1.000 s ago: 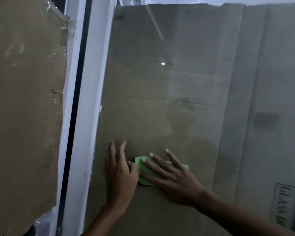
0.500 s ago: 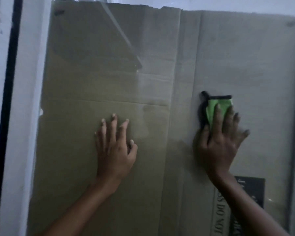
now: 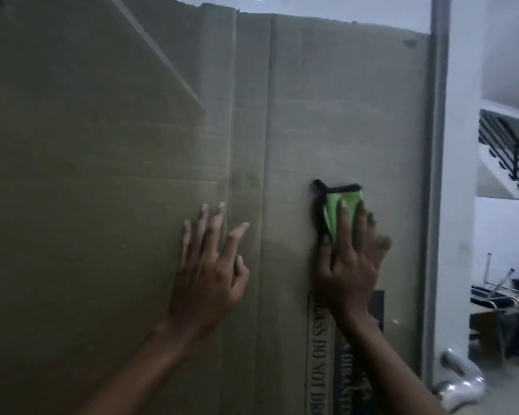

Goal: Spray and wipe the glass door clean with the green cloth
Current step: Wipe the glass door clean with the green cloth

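Observation:
The glass door (image 3: 357,100) fills most of the view, with brown cardboard behind the pane. My right hand (image 3: 349,262) presses a green cloth (image 3: 333,211) with a black edge flat against the glass, right of centre. My left hand (image 3: 210,265) rests flat on the glass to the left, fingers spread and holding nothing. No spray bottle is in view.
The door's grey frame (image 3: 436,175) runs down the right side. Beyond it are a white wall, a staircase with a black railing (image 3: 510,151), upturned chairs and desks (image 3: 498,298), and a crumpled plastic wrap (image 3: 459,381) on the floor.
My right hand slid the cloth from the lower left of the pane up and to the right. The left hand stayed flat on the glass. My view turned right, revealing the frame and room.

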Demonstrator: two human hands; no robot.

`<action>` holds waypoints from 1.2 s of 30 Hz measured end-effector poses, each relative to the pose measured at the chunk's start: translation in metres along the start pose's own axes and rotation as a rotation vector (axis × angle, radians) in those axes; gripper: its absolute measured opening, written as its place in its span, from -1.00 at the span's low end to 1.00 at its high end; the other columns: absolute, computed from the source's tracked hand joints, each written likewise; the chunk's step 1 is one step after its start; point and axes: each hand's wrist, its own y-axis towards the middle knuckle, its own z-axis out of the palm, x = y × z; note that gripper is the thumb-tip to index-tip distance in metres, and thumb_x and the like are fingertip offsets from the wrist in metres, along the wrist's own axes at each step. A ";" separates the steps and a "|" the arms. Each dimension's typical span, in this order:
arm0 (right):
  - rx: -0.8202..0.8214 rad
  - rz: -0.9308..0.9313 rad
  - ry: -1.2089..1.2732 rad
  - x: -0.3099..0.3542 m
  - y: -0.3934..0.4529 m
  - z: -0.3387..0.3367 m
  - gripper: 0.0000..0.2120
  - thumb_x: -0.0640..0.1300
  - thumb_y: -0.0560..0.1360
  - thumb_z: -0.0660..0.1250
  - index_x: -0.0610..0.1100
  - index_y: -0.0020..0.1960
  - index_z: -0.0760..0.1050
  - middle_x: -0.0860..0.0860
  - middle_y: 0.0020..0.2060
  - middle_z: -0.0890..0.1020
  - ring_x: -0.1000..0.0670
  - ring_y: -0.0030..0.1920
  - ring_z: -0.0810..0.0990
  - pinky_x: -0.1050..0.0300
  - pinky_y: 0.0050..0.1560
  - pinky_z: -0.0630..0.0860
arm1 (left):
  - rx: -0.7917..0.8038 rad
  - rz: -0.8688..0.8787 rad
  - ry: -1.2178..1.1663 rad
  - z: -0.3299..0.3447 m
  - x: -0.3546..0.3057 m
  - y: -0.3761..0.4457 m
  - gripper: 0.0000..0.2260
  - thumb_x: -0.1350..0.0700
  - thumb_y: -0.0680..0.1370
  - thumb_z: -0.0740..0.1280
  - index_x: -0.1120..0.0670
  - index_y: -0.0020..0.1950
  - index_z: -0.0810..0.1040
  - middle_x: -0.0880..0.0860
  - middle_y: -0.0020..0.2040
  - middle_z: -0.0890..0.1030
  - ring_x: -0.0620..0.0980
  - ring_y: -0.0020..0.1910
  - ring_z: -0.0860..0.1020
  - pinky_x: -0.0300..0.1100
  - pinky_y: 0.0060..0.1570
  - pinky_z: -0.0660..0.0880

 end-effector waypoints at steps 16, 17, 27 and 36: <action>0.171 0.046 0.084 0.069 0.034 0.008 -0.29 0.11 0.61 0.02 0.06 0.67 -0.20 -0.04 0.65 -0.26 -0.11 0.63 -0.33 -0.50 0.50 -0.25 | 0.030 -0.020 -0.123 0.021 -0.016 -0.011 -0.48 0.02 0.58 0.13 0.09 0.55 0.29 0.04 0.55 0.33 0.06 0.58 0.20 0.18 0.51 0.19; 0.176 0.032 0.082 0.075 0.038 0.009 -0.31 0.11 0.62 0.01 0.05 0.67 -0.19 -0.05 0.65 -0.25 -0.13 0.63 -0.32 -0.49 0.50 -0.28 | 0.026 -0.032 -0.166 0.021 -0.015 -0.011 -0.48 0.01 0.60 0.11 0.09 0.56 0.26 0.03 0.55 0.32 0.04 0.58 0.20 0.16 0.52 0.17; 0.073 -0.031 -0.077 -0.027 -0.057 0.001 -0.33 0.09 0.60 0.14 0.04 0.66 0.04 -0.12 0.65 0.06 -0.18 0.64 0.02 -0.40 0.56 -0.07 | -0.006 -0.030 -0.258 0.030 -0.015 -0.020 -0.47 -0.06 0.63 0.09 0.11 0.57 0.23 0.06 0.59 0.23 0.04 0.60 0.14 0.19 0.54 0.10; -0.034 0.707 0.214 -0.013 0.020 -0.016 -0.28 0.14 0.58 -0.02 -0.04 0.67 -0.14 -0.17 0.65 -0.16 -0.20 0.64 -0.19 -0.38 0.54 -0.23 | -0.003 0.025 -0.181 0.039 -0.007 -0.022 -0.45 -0.07 0.61 0.13 0.13 0.56 0.27 0.09 0.60 0.22 0.05 0.60 0.12 0.19 0.55 0.07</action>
